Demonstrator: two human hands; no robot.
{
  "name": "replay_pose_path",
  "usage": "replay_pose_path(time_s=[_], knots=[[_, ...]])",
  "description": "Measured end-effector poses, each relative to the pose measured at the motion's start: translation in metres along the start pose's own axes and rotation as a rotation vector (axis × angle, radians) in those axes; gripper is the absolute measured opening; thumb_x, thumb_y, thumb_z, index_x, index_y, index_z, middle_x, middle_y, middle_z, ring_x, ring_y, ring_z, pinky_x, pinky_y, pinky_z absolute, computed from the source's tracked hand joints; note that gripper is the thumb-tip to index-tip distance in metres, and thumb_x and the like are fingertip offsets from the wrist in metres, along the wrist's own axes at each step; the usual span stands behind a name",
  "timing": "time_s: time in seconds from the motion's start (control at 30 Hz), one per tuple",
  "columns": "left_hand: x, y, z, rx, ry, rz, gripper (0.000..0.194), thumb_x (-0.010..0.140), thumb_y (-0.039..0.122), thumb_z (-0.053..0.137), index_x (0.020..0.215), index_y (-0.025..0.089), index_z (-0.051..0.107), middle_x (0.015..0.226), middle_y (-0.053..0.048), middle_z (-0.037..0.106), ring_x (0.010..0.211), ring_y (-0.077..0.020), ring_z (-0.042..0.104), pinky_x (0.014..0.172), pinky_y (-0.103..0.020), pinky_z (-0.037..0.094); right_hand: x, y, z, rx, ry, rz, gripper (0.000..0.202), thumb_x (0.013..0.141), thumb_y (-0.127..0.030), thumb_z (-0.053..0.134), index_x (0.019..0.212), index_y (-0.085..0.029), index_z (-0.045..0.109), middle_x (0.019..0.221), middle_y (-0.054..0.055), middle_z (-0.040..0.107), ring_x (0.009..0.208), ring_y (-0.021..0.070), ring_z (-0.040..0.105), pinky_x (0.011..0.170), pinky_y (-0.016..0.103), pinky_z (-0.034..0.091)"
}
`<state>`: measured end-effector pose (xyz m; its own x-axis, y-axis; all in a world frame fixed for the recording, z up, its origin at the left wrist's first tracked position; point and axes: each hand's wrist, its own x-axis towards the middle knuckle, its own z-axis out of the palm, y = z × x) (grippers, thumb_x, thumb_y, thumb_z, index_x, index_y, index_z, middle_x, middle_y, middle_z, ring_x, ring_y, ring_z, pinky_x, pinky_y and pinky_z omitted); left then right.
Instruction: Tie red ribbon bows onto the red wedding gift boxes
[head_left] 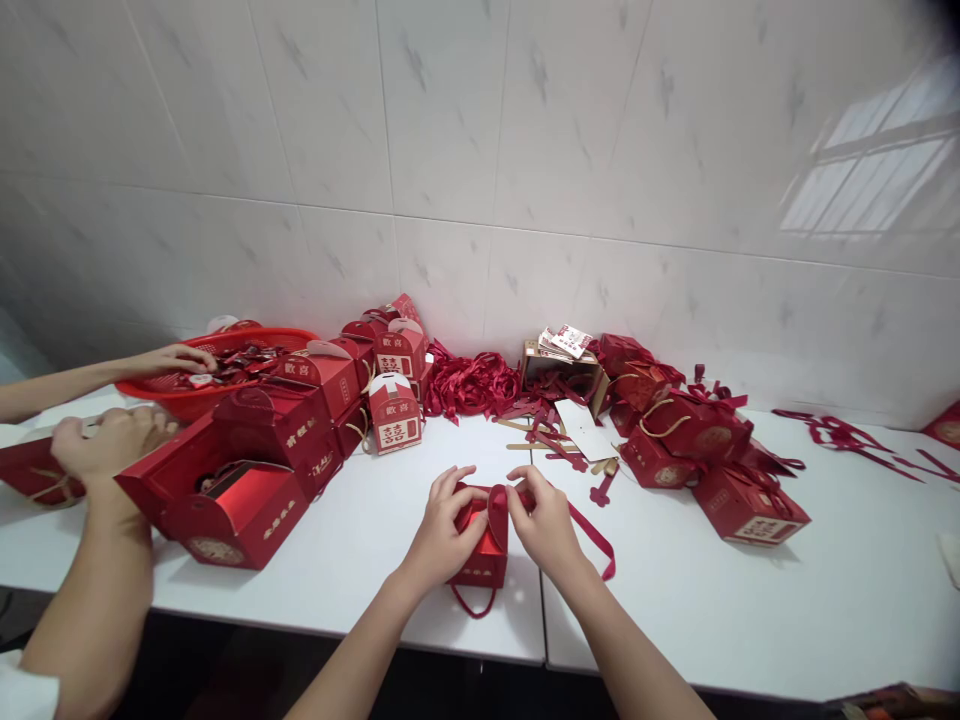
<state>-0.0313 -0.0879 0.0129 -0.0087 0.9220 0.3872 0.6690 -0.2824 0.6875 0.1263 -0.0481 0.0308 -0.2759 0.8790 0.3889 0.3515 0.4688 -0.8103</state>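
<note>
Fingers (pixel 465 496): left hand's (pixel 446 527) curl round a red box (pixel 489 562), gripping it; right hand's (pixel 546 517) bunch at its rounded flap, though what they pinch I can't tell.
Red box: smooth card, on the white surface (pixel 652 620), nearer the person than the ribbon heap (pixel 474 385).
Ribbon heap: shiny, tangled loops beside the marbled tile wall (pixel 450 260).
Left of the heap: gold-printed cartons (pixel 397 430) with arched tops; farther left, a round plastic basket (pixel 180 402).
Right of the heap: an open box (pixel 602 390) topped with flat cards (pixel 571 341).
</note>
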Motion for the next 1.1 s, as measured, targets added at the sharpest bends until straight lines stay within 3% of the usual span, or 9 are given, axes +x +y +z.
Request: replay_pose_path(time_s=[0.13,0.23,0.33,0.47,0.63,0.73,0.83,0.93,1.1], knots=[[0.001,0.001,0.001,-0.026,0.037,-0.001,0.011,0.082,0.02,0.051,0.078,0.022,0.061,0.127,-0.009,0.052,0.126,-0.0285,0.039,0.104,-0.052,0.034,-0.003,0.0,0.002,-0.016,-0.029,-0.024,0.012,0.087,-0.026,0.046,0.094,-0.02,0.053,0.067,-0.001,0.061,0.059,0.0152,0.057,0.057,0.026,0.043],[0.001,0.001,-0.002,-0.09,0.088,-0.014,0.012,0.084,0.02,0.048,0.074,0.021,0.056,0.125,-0.01,0.053,0.124,-0.0274,0.042,0.103,-0.05,0.034,-0.001,0.001,0.001,-0.038,-0.018,-0.089,0.017,0.088,-0.027,0.047,0.098,-0.02,0.059,0.09,0.007,0.063,0.084,0.0189,0.061,0.075,0.032,0.047],[0.003,0.006,-0.008,-0.187,0.139,-0.016,0.013,0.085,0.021,0.046,0.074,0.021,0.053,0.123,-0.011,0.053,0.124,-0.026,0.043,0.103,-0.047,0.035,0.002,0.0,0.0,-0.005,-0.12,-0.146,0.022,0.089,-0.028,0.047,0.102,-0.021,0.063,0.112,0.01,0.058,0.11,0.0214,0.053,0.095,0.038,0.042],[0.004,0.016,-0.022,-0.222,0.236,0.039,0.013,0.087,0.025,0.045,0.077,0.021,0.052,0.125,-0.01,0.052,0.122,-0.0245,0.045,0.104,-0.044,0.033,0.007,-0.013,0.0,0.129,-0.206,-0.151,0.015,0.087,-0.028,0.051,0.087,-0.02,0.065,0.108,0.008,0.062,0.103,0.0202,0.057,0.091,0.035,0.045],[-0.009,0.019,-0.038,-0.031,0.167,0.04,0.015,0.08,0.029,0.058,0.093,0.023,0.055,0.115,-0.008,0.056,0.114,-0.0274,0.048,0.098,-0.046,0.038,0.001,-0.045,-0.032,0.294,-0.052,-0.178,0.011,0.085,-0.027,0.056,0.082,-0.02,0.065,0.078,0.003,0.067,0.077,0.017,0.062,0.074,0.031,0.05],[-0.019,0.011,-0.039,0.001,0.049,-0.075,0.026,0.075,0.031,0.063,0.099,0.024,0.055,0.106,-0.006,0.058,0.103,-0.0269,0.053,0.09,-0.045,0.044,-0.011,-0.063,-0.066,0.453,0.153,-0.251,0.008,0.083,-0.024,0.061,0.087,-0.022,0.067,0.081,0.003,0.068,0.075,0.0172,0.063,0.069,0.032,0.051],[-0.025,0.001,-0.033,-0.179,0.068,-0.248,0.02,0.08,0.035,0.057,0.094,0.022,0.054,0.1,-0.005,0.06,0.092,-0.0229,0.06,0.076,-0.037,0.052,-0.018,-0.072,-0.082,0.55,0.291,-0.274,0.011,0.082,-0.022,0.063,0.092,-0.025,0.068,0.081,0.003,0.069,0.07,0.0169,0.064,0.063,0.031,0.052],[-0.028,-0.009,-0.028,-0.351,0.192,-0.348,0.024,0.08,0.041,0.055,0.092,0.02,0.053,0.092,-0.005,0.061,0.088,-0.0216,0.063,0.07,-0.032,0.053,-0.01,-0.068,-0.064,0.39,0.205,-0.197,0.011,0.081,-0.024,0.064,0.09,-0.024,0.07,0.085,0.004,0.071,0.075,0.018,0.065,0.068,0.031,0.052],[-0.028,-0.014,-0.026,-0.503,0.309,-0.389,0.031,0.074,0.043,0.06,0.091,0.018,0.054,0.084,-0.004,0.062,0.081,-0.0201,0.063,0.065,-0.03,0.053,0.011,-0.044,0.003,-0.036,-0.061,-0.179,0.017,0.083,-0.021,0.056,0.083,-0.021,0.072,0.082,0.006,0.072,0.076,0.0202,0.064,0.072,0.033,0.049]])
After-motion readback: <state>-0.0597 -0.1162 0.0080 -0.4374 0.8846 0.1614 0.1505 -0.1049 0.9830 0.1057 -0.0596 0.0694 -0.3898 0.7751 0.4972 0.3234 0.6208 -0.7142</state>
